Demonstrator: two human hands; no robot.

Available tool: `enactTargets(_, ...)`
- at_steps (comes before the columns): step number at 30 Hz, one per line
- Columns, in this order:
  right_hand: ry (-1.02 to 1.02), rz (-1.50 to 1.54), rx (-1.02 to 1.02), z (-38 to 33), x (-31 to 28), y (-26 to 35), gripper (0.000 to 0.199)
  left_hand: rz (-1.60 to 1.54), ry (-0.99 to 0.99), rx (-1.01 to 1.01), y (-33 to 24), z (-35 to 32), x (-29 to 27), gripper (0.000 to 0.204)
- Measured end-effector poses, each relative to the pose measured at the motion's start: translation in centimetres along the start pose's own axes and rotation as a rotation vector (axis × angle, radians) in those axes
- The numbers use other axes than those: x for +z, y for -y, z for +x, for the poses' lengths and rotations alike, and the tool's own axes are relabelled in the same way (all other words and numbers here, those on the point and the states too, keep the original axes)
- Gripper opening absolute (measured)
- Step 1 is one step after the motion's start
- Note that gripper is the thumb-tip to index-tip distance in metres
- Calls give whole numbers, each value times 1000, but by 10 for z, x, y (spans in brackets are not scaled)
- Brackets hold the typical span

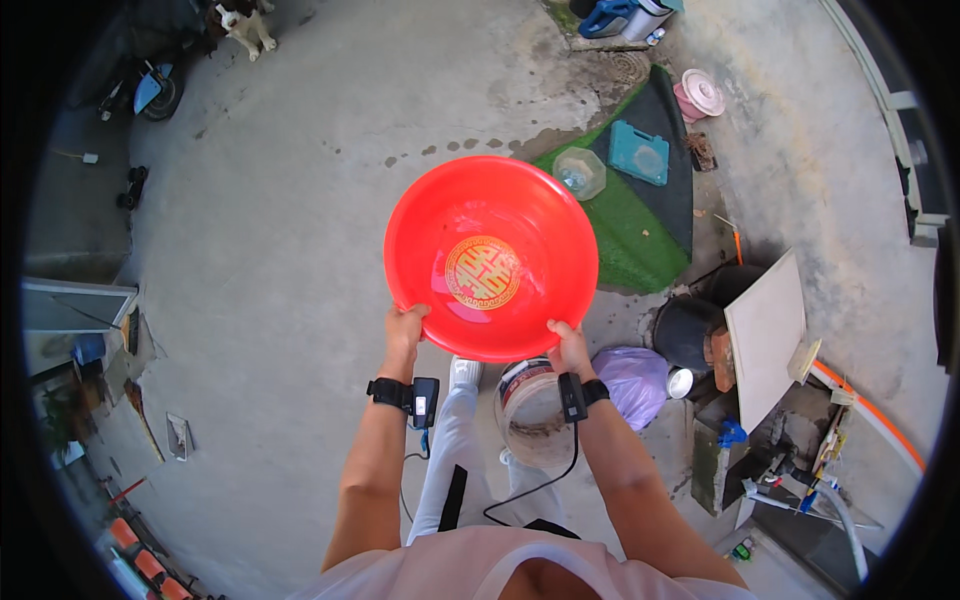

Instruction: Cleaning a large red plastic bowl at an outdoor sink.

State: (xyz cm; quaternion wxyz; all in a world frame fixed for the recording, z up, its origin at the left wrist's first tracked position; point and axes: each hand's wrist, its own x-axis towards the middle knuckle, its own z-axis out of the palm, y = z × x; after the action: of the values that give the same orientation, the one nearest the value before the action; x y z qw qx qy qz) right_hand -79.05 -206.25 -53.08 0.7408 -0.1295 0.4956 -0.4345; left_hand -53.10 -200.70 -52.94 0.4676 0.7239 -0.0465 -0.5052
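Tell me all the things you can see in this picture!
basin: one, red with a gold round emblem, held up in the middle
bucket: one, white, dirty, on the ground under the basin
plastic bag: one, purple, right of the bucket
green mat: one, on the ground beyond the basin
teal box: one, on the mat
clear container: one, on the mat
dog: one, black and white, far top left
white board: one, right side
left hand: gripping the basin's near rim
right hand: gripping the basin's near rim

Soft even daylight, fisheye-bent edges
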Motion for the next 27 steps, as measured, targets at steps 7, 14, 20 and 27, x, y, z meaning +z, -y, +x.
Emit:
enactTargets(7, -15, -272, -204, 4, -1, 79, 54, -219, 111, -205, 24, -18, 61, 20)
enactTargets(14, 61, -930, -540, 51, 91, 142, 62, -628, 237, -542, 63, 5, 136, 13)
enactTargets(20, -202, -1534, -572, 57, 180, 104, 81, -494, 218, -599, 94, 35, 178, 13)
enactTargets(27, -15, -1888, -800, 31, 238, 55, 75, -841, 845, -659, 117, 51, 200, 17)
